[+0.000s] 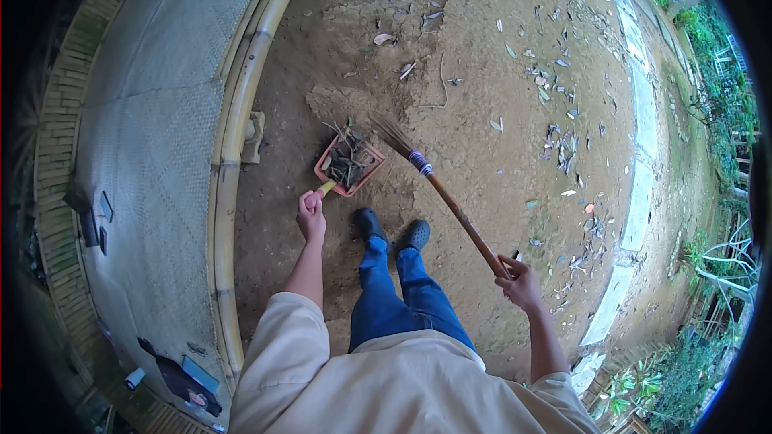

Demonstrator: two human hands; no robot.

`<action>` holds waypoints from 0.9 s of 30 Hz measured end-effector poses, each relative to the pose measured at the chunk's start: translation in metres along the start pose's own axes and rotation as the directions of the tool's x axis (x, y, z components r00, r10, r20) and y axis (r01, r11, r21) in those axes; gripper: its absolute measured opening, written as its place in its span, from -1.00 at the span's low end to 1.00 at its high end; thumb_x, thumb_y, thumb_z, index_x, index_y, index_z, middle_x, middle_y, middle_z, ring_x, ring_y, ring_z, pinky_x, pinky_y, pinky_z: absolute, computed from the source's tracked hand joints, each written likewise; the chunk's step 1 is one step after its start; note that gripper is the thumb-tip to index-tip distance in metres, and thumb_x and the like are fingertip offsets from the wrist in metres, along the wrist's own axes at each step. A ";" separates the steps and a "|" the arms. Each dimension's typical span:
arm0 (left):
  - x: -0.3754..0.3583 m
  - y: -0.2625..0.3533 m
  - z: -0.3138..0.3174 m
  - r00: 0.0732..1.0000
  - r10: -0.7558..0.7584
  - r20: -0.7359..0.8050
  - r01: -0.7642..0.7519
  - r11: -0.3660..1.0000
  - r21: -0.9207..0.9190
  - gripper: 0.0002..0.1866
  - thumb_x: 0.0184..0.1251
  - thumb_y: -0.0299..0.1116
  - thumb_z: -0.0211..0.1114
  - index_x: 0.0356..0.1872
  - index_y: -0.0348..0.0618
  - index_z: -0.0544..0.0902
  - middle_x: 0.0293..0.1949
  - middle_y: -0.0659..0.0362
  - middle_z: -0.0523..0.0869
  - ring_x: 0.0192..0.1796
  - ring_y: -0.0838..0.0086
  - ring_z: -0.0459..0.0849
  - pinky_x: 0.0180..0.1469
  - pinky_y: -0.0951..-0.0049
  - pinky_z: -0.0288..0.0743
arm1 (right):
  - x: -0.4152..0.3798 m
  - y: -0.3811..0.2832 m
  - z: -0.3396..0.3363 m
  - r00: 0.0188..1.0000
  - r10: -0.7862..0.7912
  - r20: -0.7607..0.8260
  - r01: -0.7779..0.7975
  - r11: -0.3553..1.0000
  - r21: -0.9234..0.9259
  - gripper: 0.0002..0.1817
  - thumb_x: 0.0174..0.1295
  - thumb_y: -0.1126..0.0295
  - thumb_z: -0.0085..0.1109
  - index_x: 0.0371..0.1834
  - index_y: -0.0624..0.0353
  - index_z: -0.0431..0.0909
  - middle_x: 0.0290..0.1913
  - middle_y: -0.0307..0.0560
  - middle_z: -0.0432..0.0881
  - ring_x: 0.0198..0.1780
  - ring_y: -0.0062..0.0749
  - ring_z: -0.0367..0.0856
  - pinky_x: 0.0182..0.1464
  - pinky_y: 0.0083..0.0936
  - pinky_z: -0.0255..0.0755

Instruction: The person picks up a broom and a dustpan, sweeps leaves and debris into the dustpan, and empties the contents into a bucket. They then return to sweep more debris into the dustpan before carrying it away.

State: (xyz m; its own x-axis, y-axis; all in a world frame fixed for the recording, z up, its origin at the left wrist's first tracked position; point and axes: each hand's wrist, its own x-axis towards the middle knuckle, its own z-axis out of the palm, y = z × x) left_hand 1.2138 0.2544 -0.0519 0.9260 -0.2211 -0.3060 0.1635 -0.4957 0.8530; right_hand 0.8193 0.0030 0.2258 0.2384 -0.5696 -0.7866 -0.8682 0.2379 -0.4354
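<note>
My left hand (310, 215) is closed round the handle of an orange-red dustpan (375, 167). Dry leaves and twigs (346, 162) lie heaped in the pan, some sticking up past its rim. In my right hand (519, 282) is the wooden stick of a broom (462, 215), gripped near its upper end. The broom slants away from me, and its thin stiff bristles, bound with a purple and white wrap, point towards the right side of the dustpan. A small gap shows between the bristles and the pan.
Bare brown ground (482, 169) spreads ahead, with scattered leaves (563, 149) mostly to the right. Along the left runs a bamboo pole (241, 104) edging a mat-covered platform (161, 112). A pale stone border (639, 185) and green plants lie at the right. My dark clogs (415, 235) stand behind the dustpan.
</note>
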 end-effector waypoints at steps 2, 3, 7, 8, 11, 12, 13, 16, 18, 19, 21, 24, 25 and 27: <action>0.000 -0.006 -0.006 0.999 0.033 0.026 -0.034 0.998 0.044 -0.64 0.34 -0.54 0.29 0.15 -0.17 0.51 0.10 0.06 0.63 0.14 0.35 0.63 0.18 0.40 0.55 | 0.002 0.003 0.003 1.000 0.000 -0.014 0.000 1.000 0.015 -0.36 0.01 0.48 0.32 0.29 0.19 0.53 -0.25 0.01 0.76 -0.57 -0.58 0.56 -0.48 -0.53 0.48; -0.002 -0.004 -0.007 0.999 0.030 0.022 -0.032 0.998 0.052 -0.64 0.35 -0.54 0.29 0.15 -0.17 0.51 0.10 0.06 0.63 0.15 0.34 0.63 0.18 0.40 0.54 | 0.005 0.006 0.004 1.000 -0.001 -0.025 0.002 1.000 0.020 -0.36 0.01 0.48 0.32 0.29 0.19 0.53 -0.26 0.00 0.76 -0.57 -0.58 0.56 -0.48 -0.53 0.48; -0.003 -0.004 -0.013 1.000 0.006 0.007 -0.007 0.998 0.067 -0.64 0.35 -0.53 0.29 0.14 -0.16 0.51 0.10 0.06 0.63 0.15 0.32 0.64 0.19 0.39 0.54 | 0.013 0.012 0.010 0.998 -0.002 -0.060 0.003 1.000 0.013 -0.35 0.02 0.47 0.33 0.30 0.17 0.52 -0.27 0.00 0.76 -0.57 -0.56 0.56 -0.48 -0.52 0.49; -0.002 -0.006 -0.013 1.000 -0.002 0.004 0.002 0.998 0.067 -0.64 0.35 -0.53 0.29 0.14 -0.16 0.51 0.10 0.07 0.63 0.14 0.32 0.64 0.19 0.38 0.54 | 0.014 0.011 0.012 0.998 0.006 -0.062 -0.005 1.000 0.018 -0.35 0.02 0.47 0.33 0.30 0.17 0.52 -0.27 0.00 0.76 -0.57 -0.56 0.57 -0.48 -0.52 0.49; -0.002 -0.001 -0.014 0.999 0.023 0.024 -0.028 0.975 0.221 -0.64 0.34 -0.53 0.29 0.14 -0.15 0.50 0.11 0.06 0.62 0.14 0.31 0.64 0.20 0.38 0.53 | 0.019 0.008 0.016 0.998 0.018 -0.059 -0.016 0.999 0.028 -0.36 0.03 0.46 0.32 0.30 0.17 0.52 -0.27 0.01 0.76 -0.57 -0.55 0.57 -0.47 -0.51 0.49; -0.002 -0.002 -0.012 1.000 0.014 0.013 -0.016 0.982 0.188 -0.63 0.34 -0.53 0.30 0.14 -0.15 0.50 0.11 0.07 0.62 0.13 0.31 0.64 0.20 0.38 0.53 | 0.021 0.008 0.018 0.998 0.016 -0.056 -0.014 1.000 0.026 -0.36 0.03 0.46 0.32 0.30 0.17 0.52 -0.27 0.01 0.76 -0.56 -0.55 0.57 -0.47 -0.51 0.50; -0.002 -0.005 -0.009 1.000 0.004 0.003 -0.005 0.988 0.154 -0.63 0.33 -0.52 0.31 0.14 -0.15 0.51 0.10 0.07 0.63 0.13 0.31 0.64 0.19 0.38 0.53 | 0.022 0.009 0.019 0.998 0.015 -0.053 -0.013 1.000 0.025 -0.36 0.04 0.45 0.32 0.31 0.17 0.52 -0.28 0.01 0.76 -0.56 -0.55 0.57 -0.47 -0.51 0.50; -0.002 -0.013 -0.003 1.000 -0.002 -0.021 0.005 0.995 0.101 -0.63 0.32 -0.51 0.33 0.13 -0.15 0.51 0.08 0.08 0.64 0.13 0.32 0.64 0.18 0.39 0.53 | 0.027 0.015 0.026 1.000 -0.010 -0.021 0.010 1.000 0.006 -0.37 0.05 0.46 0.32 0.31 0.17 0.51 -0.33 -0.02 0.74 -0.59 -0.55 0.55 -0.51 -0.52 0.47; -0.002 -0.019 -0.001 1.000 -0.015 -0.024 0.016 0.999 0.031 -0.63 0.31 -0.50 0.35 0.12 -0.15 0.51 0.07 0.10 0.65 0.13 0.32 0.64 0.17 0.40 0.53 | 0.020 0.013 0.025 0.997 0.048 0.059 -0.048 0.999 -0.006 -0.37 0.06 0.46 0.32 0.31 0.19 0.51 -0.37 -0.05 0.73 -0.61 -0.56 0.53 -0.55 -0.52 0.44; -0.002 -0.021 0.000 0.999 -0.030 -0.019 0.029 0.999 -0.030 -0.63 0.30 -0.50 0.35 0.11 -0.15 0.52 0.07 0.10 0.65 0.13 0.32 0.64 0.17 0.40 0.53 | 0.016 0.012 0.025 0.992 0.077 0.099 -0.076 0.997 -0.014 -0.37 0.07 0.47 0.32 0.31 0.19 0.51 -0.39 -0.06 0.72 -0.62 -0.56 0.52 -0.57 -0.53 0.42; -0.002 -0.023 0.000 0.998 -0.053 -0.034 0.052 0.998 -0.021 -0.64 0.29 -0.50 0.36 0.10 -0.16 0.53 0.07 0.10 0.65 0.13 0.32 0.64 0.17 0.39 0.53 | 0.006 0.025 0.013 0.988 0.060 0.145 -0.062 0.998 0.007 -0.38 0.06 0.49 0.31 0.30 0.19 0.51 -0.44 -0.11 0.70 -0.64 -0.59 0.50 -0.61 -0.55 0.38; -0.004 -0.010 -0.009 0.992 -0.080 -0.093 0.089 0.992 0.092 -0.65 0.28 -0.51 0.37 0.08 -0.17 0.55 0.08 0.09 0.65 0.12 0.32 0.65 0.16 0.37 0.53 | -0.017 0.030 -0.006 0.980 0.093 0.176 -0.094 0.996 -0.002 -0.37 0.04 0.51 0.31 0.30 0.15 0.53 -0.41 -0.12 0.72 -0.63 -0.62 0.50 -0.61 -0.58 0.39; -0.008 -0.002 -0.009 0.989 -0.097 -0.109 0.104 0.993 0.063 -0.66 0.28 -0.51 0.37 0.07 -0.18 0.55 0.08 0.09 0.65 0.11 0.33 0.64 0.16 0.38 0.53 | -0.021 0.028 -0.007 0.981 0.090 0.170 -0.092 0.996 0.006 -0.36 0.05 0.53 0.31 0.31 0.15 0.52 -0.43 -0.15 0.70 -0.63 -0.63 0.49 -0.62 -0.59 0.36; -0.010 0.003 -0.008 0.986 -0.097 -0.133 0.101 0.994 0.026 -0.67 0.29 -0.51 0.37 0.06 -0.18 0.56 0.08 0.10 0.65 0.10 0.35 0.64 0.15 0.38 0.53 | -0.027 0.025 -0.006 0.984 0.082 0.158 -0.087 0.996 0.023 -0.35 0.06 0.57 0.31 0.32 0.15 0.50 -0.45 -0.23 0.67 -0.64 -0.66 0.45 -0.64 -0.61 0.30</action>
State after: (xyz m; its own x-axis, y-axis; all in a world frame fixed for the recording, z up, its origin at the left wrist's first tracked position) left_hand 1.2073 0.2618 -0.0432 0.9428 -0.0582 -0.3283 0.2475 -0.5376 0.8061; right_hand 0.7882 0.0194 0.2388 0.2320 -0.4169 -0.8788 -0.8752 0.3047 -0.3756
